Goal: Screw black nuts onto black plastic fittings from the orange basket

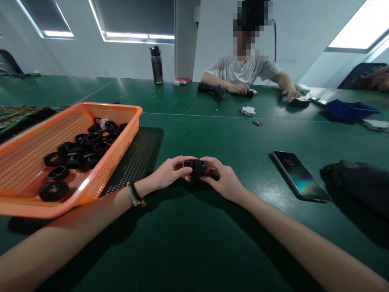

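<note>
Just above the green table, my left hand (174,172) and my right hand (223,178) meet around one black plastic fitting (197,168). It is a short, round piece with a ribbed or nut-like ring about its middle. The fingers and thumb of my left hand close on its left end, while those of my right hand pinch its right end. My fingers partly cover both ends. To the left, an orange basket (138,115) holds several similar black fittings and rings (74,157), some with hexagonal openings.
A phone (299,174) and a dark cloth bag (358,182) lie at right. Across the green table (194,243), a person (243,73) handles small parts near a black power tool (212,90). A bottle (157,67), white part (248,110) and blue tray (349,110) stand farther back.
</note>
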Demonstrator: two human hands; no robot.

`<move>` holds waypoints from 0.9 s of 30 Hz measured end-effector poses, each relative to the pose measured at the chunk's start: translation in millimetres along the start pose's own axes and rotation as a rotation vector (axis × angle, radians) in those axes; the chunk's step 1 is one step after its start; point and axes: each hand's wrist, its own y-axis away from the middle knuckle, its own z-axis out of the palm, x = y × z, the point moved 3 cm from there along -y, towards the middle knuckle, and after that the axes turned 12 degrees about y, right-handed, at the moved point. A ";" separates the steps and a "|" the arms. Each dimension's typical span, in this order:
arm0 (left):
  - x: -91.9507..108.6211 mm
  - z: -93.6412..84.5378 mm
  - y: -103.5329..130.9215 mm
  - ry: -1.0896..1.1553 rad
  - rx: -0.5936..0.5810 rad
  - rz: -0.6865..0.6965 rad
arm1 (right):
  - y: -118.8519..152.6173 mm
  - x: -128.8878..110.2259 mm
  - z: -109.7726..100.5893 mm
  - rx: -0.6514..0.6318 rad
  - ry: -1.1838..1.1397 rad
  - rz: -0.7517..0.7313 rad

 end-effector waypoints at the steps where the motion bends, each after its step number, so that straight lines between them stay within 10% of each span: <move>1: 0.1 0.0 0.0 -0.001 0.001 -0.002 | 0.0 0.2 0.1 -0.001 0.001 0.000; 27: 0.6 0.5 0.1 0.013 -0.002 -0.007 | -0.8 -0.2 0.1 -0.042 0.013 0.026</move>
